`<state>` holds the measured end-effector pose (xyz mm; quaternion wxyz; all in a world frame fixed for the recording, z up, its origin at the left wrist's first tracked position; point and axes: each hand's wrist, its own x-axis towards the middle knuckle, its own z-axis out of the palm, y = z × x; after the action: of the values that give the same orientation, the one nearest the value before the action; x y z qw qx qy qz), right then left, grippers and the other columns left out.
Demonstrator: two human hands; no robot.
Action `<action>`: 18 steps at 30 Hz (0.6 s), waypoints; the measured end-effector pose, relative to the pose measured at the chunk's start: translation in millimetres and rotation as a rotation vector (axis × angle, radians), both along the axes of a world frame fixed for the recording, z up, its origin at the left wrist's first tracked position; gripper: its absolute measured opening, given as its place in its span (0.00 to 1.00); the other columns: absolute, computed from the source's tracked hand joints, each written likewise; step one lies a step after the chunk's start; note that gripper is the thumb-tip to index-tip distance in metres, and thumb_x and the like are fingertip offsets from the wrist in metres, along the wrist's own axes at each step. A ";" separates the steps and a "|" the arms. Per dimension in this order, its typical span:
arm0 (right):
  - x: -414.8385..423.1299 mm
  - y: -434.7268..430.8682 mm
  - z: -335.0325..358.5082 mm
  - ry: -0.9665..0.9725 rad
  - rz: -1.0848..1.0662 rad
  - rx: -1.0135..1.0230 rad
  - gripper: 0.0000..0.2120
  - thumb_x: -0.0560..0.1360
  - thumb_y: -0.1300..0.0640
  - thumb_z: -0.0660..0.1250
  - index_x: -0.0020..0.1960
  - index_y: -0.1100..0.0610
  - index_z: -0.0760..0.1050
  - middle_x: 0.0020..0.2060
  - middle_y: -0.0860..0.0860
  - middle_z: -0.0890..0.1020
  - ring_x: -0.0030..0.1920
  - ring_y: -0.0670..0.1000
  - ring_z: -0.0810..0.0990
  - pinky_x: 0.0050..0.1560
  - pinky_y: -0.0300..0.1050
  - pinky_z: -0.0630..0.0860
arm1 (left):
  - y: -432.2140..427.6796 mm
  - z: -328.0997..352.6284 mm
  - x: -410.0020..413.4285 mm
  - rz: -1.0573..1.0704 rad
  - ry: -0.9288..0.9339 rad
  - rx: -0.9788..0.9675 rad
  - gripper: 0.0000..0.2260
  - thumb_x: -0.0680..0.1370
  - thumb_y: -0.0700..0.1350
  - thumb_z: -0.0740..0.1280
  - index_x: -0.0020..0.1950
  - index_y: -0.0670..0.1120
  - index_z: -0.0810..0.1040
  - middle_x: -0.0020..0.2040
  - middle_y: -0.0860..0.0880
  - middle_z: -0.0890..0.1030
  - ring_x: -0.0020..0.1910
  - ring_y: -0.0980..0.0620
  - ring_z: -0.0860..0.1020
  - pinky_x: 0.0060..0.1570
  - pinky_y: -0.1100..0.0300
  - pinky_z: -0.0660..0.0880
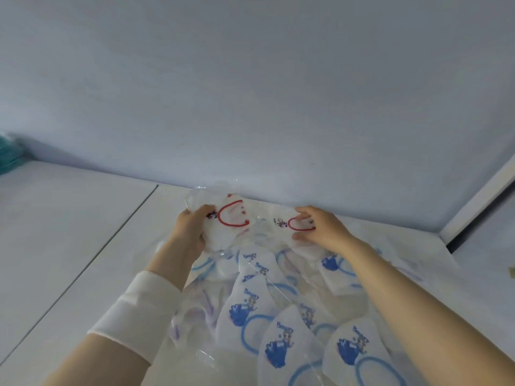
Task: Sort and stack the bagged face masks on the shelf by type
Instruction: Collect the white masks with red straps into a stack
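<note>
Left hand (pixel 192 228) fingers grip red-loop bagged mask (pixel 231 218); right hand (pixel 323 229) pinches second red-loop mask (pixel 284 222). Likely light, floppy, slick film; best taken at bag edge.

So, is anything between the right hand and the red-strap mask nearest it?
Nothing visible is: the right hand holds that red-strap mask, fingers over its strap. The left hand grips a second red-strap mask.

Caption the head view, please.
Left hand grips one red-looped mask, right hand a second red-looped mask, beyond blue-looped masks piled on the shelf.
</note>
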<state>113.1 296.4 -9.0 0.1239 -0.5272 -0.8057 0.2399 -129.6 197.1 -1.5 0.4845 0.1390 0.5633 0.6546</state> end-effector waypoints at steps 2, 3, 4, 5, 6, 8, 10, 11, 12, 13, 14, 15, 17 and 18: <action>1.0 -1.6 1.0 -0.061 0.022 -0.018 0.44 0.64 0.44 0.76 0.74 0.49 0.58 0.73 0.49 0.63 0.72 0.51 0.64 0.71 0.48 0.62 | 1.6 1.7 1.5 -0.018 -0.017 0.003 0.14 0.77 0.36 0.64 0.62 0.35 0.73 0.43 0.42 0.79 0.40 0.45 0.78 0.41 0.51 0.77; 0.4 -2.5 1.3 -0.094 0.022 -0.037 0.46 0.64 0.43 0.75 0.75 0.49 0.56 0.74 0.49 0.61 0.73 0.52 0.62 0.72 0.49 0.61 | 2.0 3.1 3.1 -0.029 -0.021 0.006 0.14 0.77 0.36 0.64 0.62 0.35 0.73 0.43 0.42 0.79 0.41 0.45 0.78 0.42 0.51 0.77; -0.5 -2.8 0.9 -0.103 0.014 -0.047 0.47 0.64 0.43 0.75 0.75 0.50 0.55 0.74 0.49 0.61 0.72 0.53 0.62 0.71 0.48 0.61 | 2.4 4.5 5.0 -0.043 -0.024 0.013 0.14 0.77 0.36 0.64 0.62 0.35 0.72 0.43 0.42 0.79 0.41 0.45 0.78 0.41 0.51 0.77; -1.4 -3.3 -0.2 -0.093 0.004 -0.050 0.46 0.64 0.44 0.75 0.75 0.51 0.56 0.73 0.49 0.64 0.71 0.52 0.64 0.71 0.47 0.62 | 2.5 5.7 7.0 -0.056 -0.028 0.022 0.14 0.77 0.36 0.64 0.62 0.35 0.72 0.44 0.42 0.79 0.41 0.45 0.78 0.41 0.51 0.77; -2.4 -3.9 -1.6 -0.070 -0.002 -0.044 0.45 0.64 0.45 0.76 0.74 0.52 0.58 0.72 0.48 0.66 0.70 0.51 0.66 0.70 0.46 0.63 | 2.3 6.3 8.4 -0.067 -0.032 0.028 0.14 0.77 0.36 0.63 0.62 0.35 0.72 0.44 0.42 0.79 0.41 0.45 0.78 0.40 0.52 0.77; -4.6 -6.9 -0.1 -0.031 -0.022 -0.006 0.42 0.63 0.47 0.77 0.72 0.52 0.62 0.69 0.46 0.70 0.68 0.49 0.70 0.68 0.45 0.66 | 1.5 7.3 6.9 -0.071 -0.028 0.027 0.14 0.77 0.36 0.63 0.63 0.35 0.71 0.44 0.42 0.79 0.41 0.45 0.78 0.40 0.51 0.77; -3.1 -9.5 6.2 0.030 -0.067 0.057 0.37 0.64 0.49 0.77 0.70 0.52 0.67 0.65 0.46 0.75 0.64 0.49 0.73 0.64 0.43 0.68 | 1.2 7.0 1.0 -0.066 -0.020 0.024 0.15 0.77 0.37 0.64 0.63 0.35 0.71 0.45 0.42 0.79 0.42 0.45 0.78 0.43 0.51 0.77; -1.1 -9.8 10.0 0.096 -0.098 0.086 0.34 0.65 0.51 0.77 0.68 0.53 0.69 0.62 0.47 0.77 0.63 0.49 0.75 0.61 0.42 0.69 | 1.3 6.4 -2.5 -0.065 -0.016 0.025 0.15 0.77 0.37 0.64 0.63 0.36 0.71 0.46 0.42 0.79 0.43 0.45 0.78 0.45 0.50 0.77; 1.8 -10.0 14.3 0.174 -0.124 0.112 0.31 0.66 0.52 0.77 0.66 0.53 0.70 0.60 0.47 0.79 0.62 0.49 0.75 0.59 0.41 0.69 | 1.5 6.1 -5.4 -0.064 -0.013 0.030 0.15 0.78 0.38 0.64 0.63 0.36 0.72 0.45 0.42 0.79 0.43 0.45 0.78 0.45 0.50 0.78; 4.9 -9.5 17.9 0.231 -0.141 0.129 0.30 0.66 0.52 0.76 0.66 0.54 0.71 0.59 0.48 0.79 0.62 0.49 0.75 0.59 0.40 0.68 | 1.6 6.2 -6.4 -0.063 -0.013 0.037 0.14 0.78 0.38 0.64 0.63 0.37 0.72 0.45 0.43 0.80 0.42 0.45 0.79 0.44 0.51 0.77; 6.9 -8.6 20.4 0.243 -0.141 0.135 0.31 0.66 0.51 0.76 0.67 0.54 0.70 0.61 0.49 0.78 0.64 0.49 0.73 0.60 0.40 0.67 | 2.2 6.3 -6.1 -0.062 -0.015 0.042 0.14 0.78 0.38 0.63 0.63 0.37 0.72 0.44 0.43 0.80 0.42 0.46 0.79 0.43 0.51 0.77; 7.4 -8.1 21.3 0.203 -0.134 0.127 0.33 0.67 0.50 0.75 0.69 0.53 0.68 0.64 0.50 0.75 0.67 0.50 0.71 0.63 0.41 0.66 | 2.8 6.4 -4.2 -0.066 -0.018 0.045 0.14 0.78 0.37 0.63 0.63 0.36 0.72 0.44 0.43 0.79 0.41 0.46 0.78 0.43 0.51 0.77; 5.0 -6.9 17.4 0.022 -0.159 0.089 0.38 0.68 0.44 0.73 0.72 0.53 0.62 0.70 0.53 0.68 0.71 0.53 0.65 0.68 0.47 0.64 | 4.5 6.4 2.4 -0.083 -0.032 0.047 0.15 0.78 0.37 0.63 0.63 0.35 0.71 0.45 0.42 0.79 0.42 0.46 0.78 0.44 0.51 0.78; 3.1 -6.6 13.7 -0.073 -0.191 0.080 0.40 0.68 0.42 0.72 0.73 0.53 0.59 0.70 0.54 0.67 0.71 0.55 0.63 0.68 0.48 0.64 | 5.6 5.9 5.8 -0.091 -0.040 0.046 0.15 0.78 0.37 0.63 0.64 0.35 0.71 0.45 0.42 0.79 0.42 0.45 0.78 0.44 0.51 0.78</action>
<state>116.2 289.8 4.7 0.1376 -0.6045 -0.7647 0.1756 -123.8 202.8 4.5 0.5215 0.1623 0.5316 0.6474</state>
